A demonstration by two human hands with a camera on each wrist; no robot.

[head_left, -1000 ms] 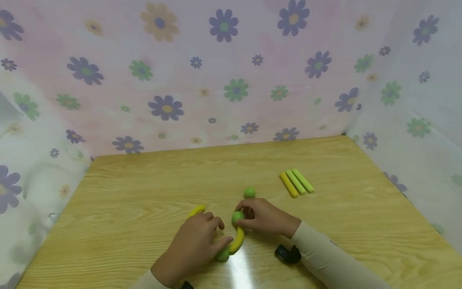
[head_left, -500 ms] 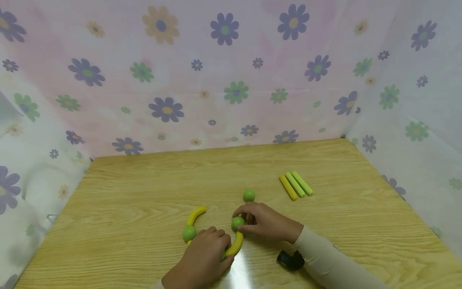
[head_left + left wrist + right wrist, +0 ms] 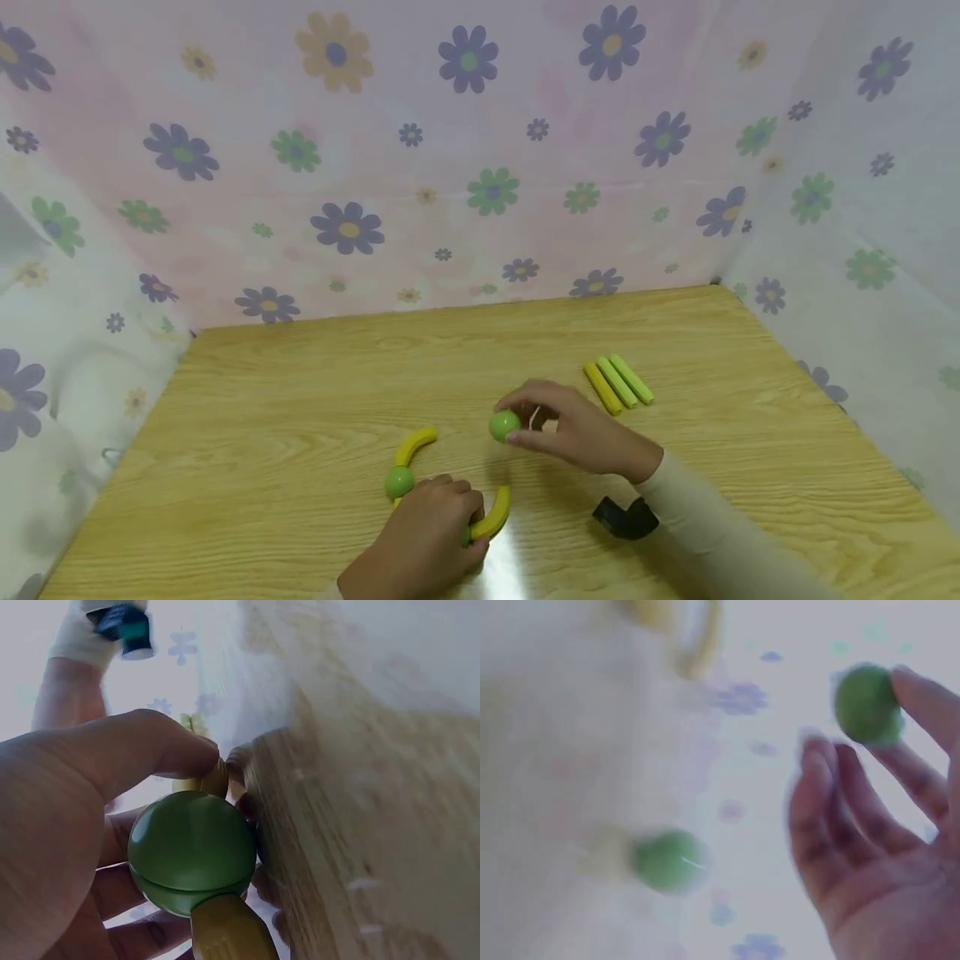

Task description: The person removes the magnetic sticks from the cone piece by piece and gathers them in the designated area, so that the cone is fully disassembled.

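Observation:
My left hand (image 3: 423,533) is low over the table and pinches a curved yellow rod (image 3: 495,513) near its end. In the left wrist view a green ball (image 3: 193,844) sits inside that hand, with another yellow rod (image 3: 231,930) touching it. Left of the hand, a second green ball (image 3: 400,482) joins a curved yellow rod (image 3: 415,446). Above the table my right hand (image 3: 577,425) pinches a green ball (image 3: 504,426) between thumb and fingertips, apart from the rod's upper end. A blurred green ball (image 3: 669,861) shows in the right wrist view.
Three straight rods, one yellow (image 3: 602,389) and two yellow-green (image 3: 617,383), lie side by side behind the right hand. A black wrist camera (image 3: 626,518) hangs below the right forearm. Flower-printed cloth (image 3: 420,167) walls the wooden table (image 3: 300,392) at the back and sides.
My left hand came down around the lower ball and rod. The right hand lifted its green ball off the curved rod's end, moving up and away. The farther ball is now hidden in the head view.

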